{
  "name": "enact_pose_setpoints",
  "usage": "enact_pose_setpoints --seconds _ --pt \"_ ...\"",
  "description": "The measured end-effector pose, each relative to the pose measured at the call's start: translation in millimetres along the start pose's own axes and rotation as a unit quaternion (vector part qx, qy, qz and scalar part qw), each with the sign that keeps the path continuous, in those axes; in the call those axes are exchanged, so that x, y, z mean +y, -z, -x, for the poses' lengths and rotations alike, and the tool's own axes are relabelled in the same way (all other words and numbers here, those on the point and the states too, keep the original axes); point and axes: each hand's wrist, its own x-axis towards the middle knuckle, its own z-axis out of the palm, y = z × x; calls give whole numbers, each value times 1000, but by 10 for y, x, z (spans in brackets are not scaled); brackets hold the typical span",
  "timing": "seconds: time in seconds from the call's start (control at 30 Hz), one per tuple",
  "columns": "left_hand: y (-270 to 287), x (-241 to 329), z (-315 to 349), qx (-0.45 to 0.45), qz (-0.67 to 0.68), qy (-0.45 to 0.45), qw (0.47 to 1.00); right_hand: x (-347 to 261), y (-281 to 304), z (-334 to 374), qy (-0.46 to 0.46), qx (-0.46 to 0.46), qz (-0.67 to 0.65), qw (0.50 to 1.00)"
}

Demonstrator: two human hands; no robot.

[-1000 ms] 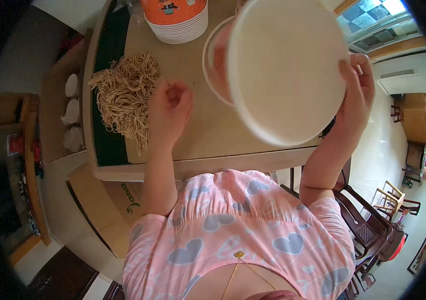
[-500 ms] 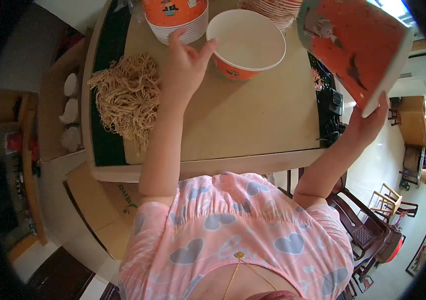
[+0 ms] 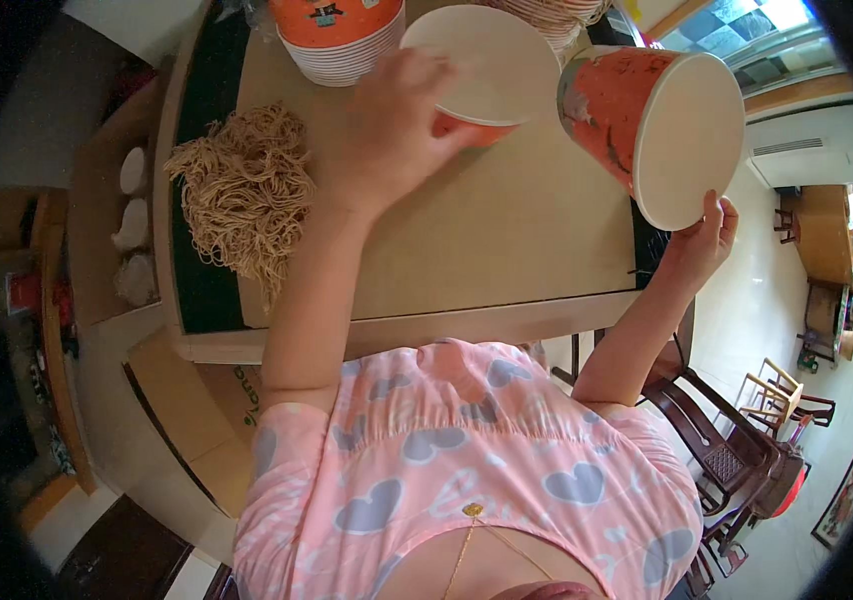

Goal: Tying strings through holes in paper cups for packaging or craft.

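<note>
My right hand [image 3: 704, 240] pinches the edge of an orange printed paper bucket [image 3: 615, 110], held up at the table's right side. Its flat white round end [image 3: 692, 140] faces me, and I cannot tell if that is its base or a lid. A second paper bucket [image 3: 507, 65], white inside and orange outside, stands open at the far middle of the table. My left hand [image 3: 397, 125] is at that bucket's near left rim, its fingers smeared by motion over the opening. Whether they grip the rim is unclear.
Left on the table [image 3: 507, 230] lies a tangled heap of beige noodle-like strands [image 3: 242, 195]. Behind it stands a stack of nested orange buckets [image 3: 340, 45]. More stacked rims [image 3: 552, 20] show at the far edge. A cardboard box [image 3: 192, 410] is below left; dark chairs [image 3: 727, 450] stand right.
My right hand has turned its bucket so the white end faces me, bringing it lower and left. My left hand has moved right, from beside the standing bucket onto its rim area.
</note>
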Motion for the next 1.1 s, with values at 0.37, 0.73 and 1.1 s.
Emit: enact_pose_setpoints --seconds 0.37,0.73,1.1 --pt "336 136 310 -203 64 94 973 449 81 -82 -64 -98 104 988" --pt "579 301 288 -130 298 247 913 832 -420 -327 -146 -139 66 977" --pt "313 769 540 -174 132 127 968 269 -636 830 -76 -309 148 936"
